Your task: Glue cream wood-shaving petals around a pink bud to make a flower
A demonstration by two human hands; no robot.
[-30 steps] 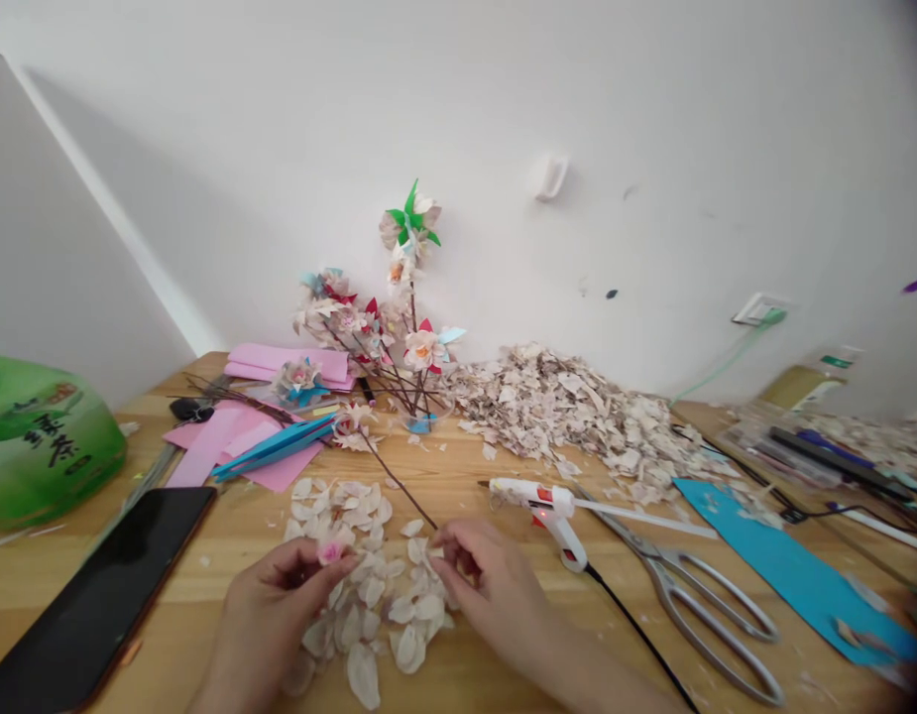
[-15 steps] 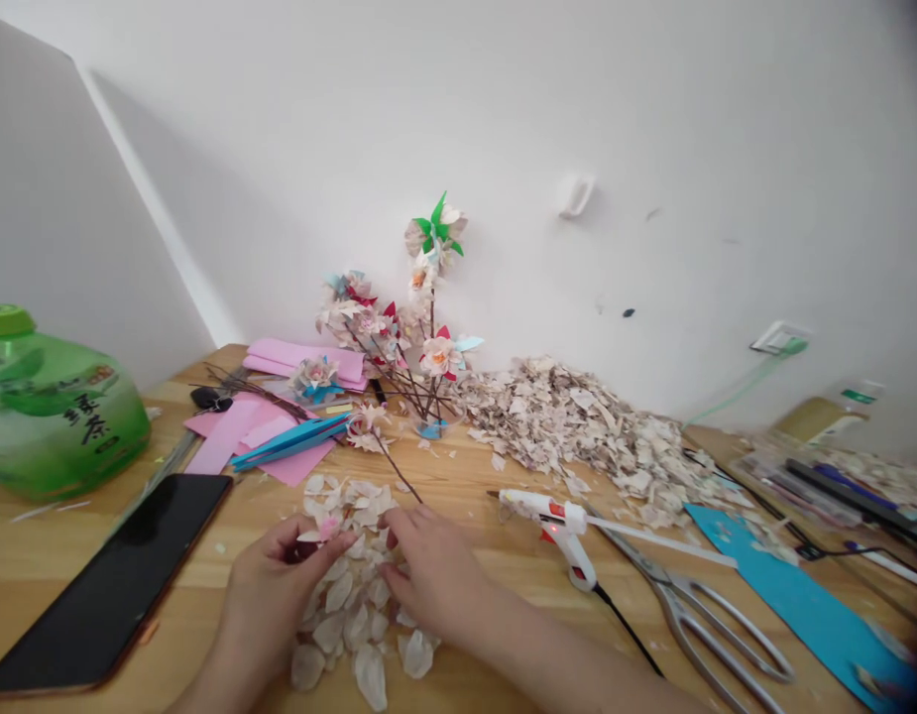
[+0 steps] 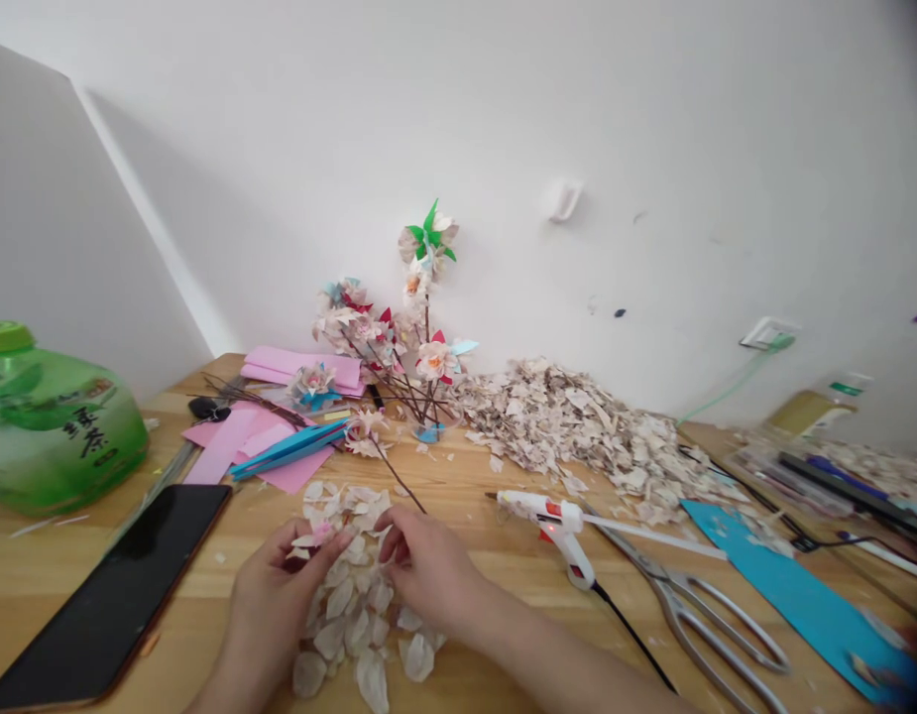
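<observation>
My left hand (image 3: 269, 595) is closed in a pinch on a small handmade flower (image 3: 322, 533) with a pink centre and pale petals. Across from it, my right hand (image 3: 428, 575) bends over a pile of whitish dried petals (image 3: 346, 605), thumb and fingers brought together; what they hold, if anything, is hidden. Just beyond the hands lies a finished flower (image 3: 367, 428) on a brown twig stem (image 3: 399, 473). To the right rests a white hot glue gun (image 3: 547, 516), its small red light lit.
Metal scissors (image 3: 688, 605) and a blue sheet (image 3: 785, 605) lie at right. A large petal heap (image 3: 577, 426) sits against the wall beside upright flower twigs (image 3: 428, 337). On the left are a phone (image 3: 116, 595), blue tweezers (image 3: 286, 448), pink paper (image 3: 301, 367) and a green bottle (image 3: 63, 426).
The view has shifted slightly. My right hand has stayed over the petals, its fingers drawn closer together. My left hand still holds the small flower.
</observation>
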